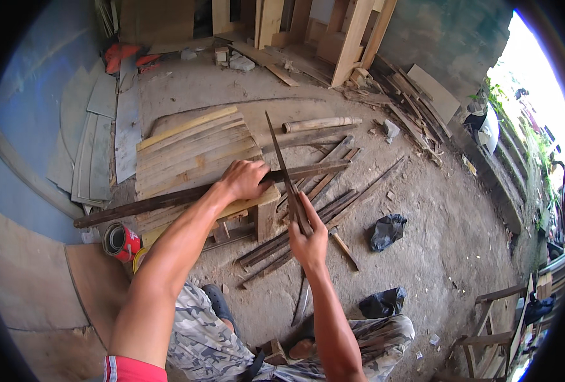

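Note:
A long dark wooden batten (161, 199) lies across a low slatted wooden bench (190, 156), its right end jutting past the bench's edge. My left hand (244, 180) is closed over the batten near that edge, pressing it down. In my right hand (310, 240) is a handsaw (284, 167), gripped by its handle, with the narrow blade pointing up and away. The blade crosses the batten just right of my left hand. Whether its teeth touch the wood I cannot tell.
Several loose dark strips (321, 216) lie on the dirt floor right of the bench, beside a hammer (344, 248). Black plastic bags (388, 232) sit further right. A red paint can (122, 242) stands left of the bench. Scrap boards (416, 105) are heaped at the far right.

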`<state>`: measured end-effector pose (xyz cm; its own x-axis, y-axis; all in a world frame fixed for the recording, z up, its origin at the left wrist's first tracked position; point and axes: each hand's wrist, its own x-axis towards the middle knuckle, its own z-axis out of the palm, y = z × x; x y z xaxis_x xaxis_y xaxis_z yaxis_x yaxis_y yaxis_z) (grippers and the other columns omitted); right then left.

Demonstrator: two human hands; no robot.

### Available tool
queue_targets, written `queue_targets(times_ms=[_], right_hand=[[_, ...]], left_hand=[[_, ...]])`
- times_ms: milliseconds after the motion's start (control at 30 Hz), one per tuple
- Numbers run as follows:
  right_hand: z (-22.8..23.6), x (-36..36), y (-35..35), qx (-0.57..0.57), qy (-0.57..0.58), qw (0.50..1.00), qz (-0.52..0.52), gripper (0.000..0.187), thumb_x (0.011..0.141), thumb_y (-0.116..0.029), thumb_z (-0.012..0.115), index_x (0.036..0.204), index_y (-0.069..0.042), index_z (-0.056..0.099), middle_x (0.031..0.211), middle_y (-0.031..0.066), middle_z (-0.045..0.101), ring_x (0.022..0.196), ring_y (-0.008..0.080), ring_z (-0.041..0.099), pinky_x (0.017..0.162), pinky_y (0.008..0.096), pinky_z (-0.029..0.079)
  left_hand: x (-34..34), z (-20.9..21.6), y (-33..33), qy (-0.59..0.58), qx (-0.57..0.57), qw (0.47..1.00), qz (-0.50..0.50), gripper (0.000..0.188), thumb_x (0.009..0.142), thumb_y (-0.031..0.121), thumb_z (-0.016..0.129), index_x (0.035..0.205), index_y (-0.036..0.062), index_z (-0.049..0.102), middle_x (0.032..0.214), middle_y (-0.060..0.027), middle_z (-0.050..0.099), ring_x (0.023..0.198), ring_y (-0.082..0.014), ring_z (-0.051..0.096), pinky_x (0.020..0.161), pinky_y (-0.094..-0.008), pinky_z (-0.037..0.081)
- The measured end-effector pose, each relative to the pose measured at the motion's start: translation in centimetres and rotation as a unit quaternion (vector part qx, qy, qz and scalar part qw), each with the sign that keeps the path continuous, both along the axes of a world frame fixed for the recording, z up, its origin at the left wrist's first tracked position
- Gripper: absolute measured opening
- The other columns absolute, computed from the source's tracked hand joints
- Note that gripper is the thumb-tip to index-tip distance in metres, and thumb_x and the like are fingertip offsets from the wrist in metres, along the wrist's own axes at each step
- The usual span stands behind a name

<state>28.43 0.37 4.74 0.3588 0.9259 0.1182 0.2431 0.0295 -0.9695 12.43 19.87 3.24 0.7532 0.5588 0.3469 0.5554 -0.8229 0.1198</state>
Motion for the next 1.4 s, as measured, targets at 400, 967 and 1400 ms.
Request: queue_targets(times_ms=[400,967,1400], right_hand=[[-0.4,1.3,-10.0,0.025,-0.097,0.995,-0.014,0.066,0.079,-0.001,0.058,0.144,-0.009,0.055,0.131,0.0187,0.067,0.115,0.0258,0.069,0.095,0.0319,0.052],[-1.9,0.7,-19.9,0.006,-0.105,0.994,-0.013,0.067,0.078,0.002,0.057,0.144,-0.003,0.053,0.119,0.0188,0.072,0.092,0.0154,0.073,0.08,0.0247,0.053],[-0.8,0.3,-12.3,-0.007,-0.089,0.996,-0.014,0.067,0.08,0.0,0.057,0.146,-0.007,0.052,0.132,0.0197,0.066,0.115,0.0222,0.068,0.093,0.0294,0.051]], left_hand=[[1.2,0.1,-0.7,-0.019,-0.003,1.0,-0.025,0.037,0.091,0.036,0.068,0.093,-0.0008,0.065,0.087,-0.0175,0.068,0.076,-0.0358,0.07,0.066,-0.0464,0.057],[0.0,-0.8,-0.1,0.005,-0.049,0.999,-0.007,0.03,0.088,0.031,0.069,0.09,0.0013,0.064,0.084,-0.0152,0.067,0.072,-0.0357,0.068,0.063,-0.0468,0.054],[0.2,-0.2,0.0,-0.007,-0.078,0.997,0.006,0.031,0.087,0.031,0.07,0.092,0.0012,0.066,0.083,-0.0157,0.066,0.076,-0.0371,0.068,0.066,-0.0465,0.054]])
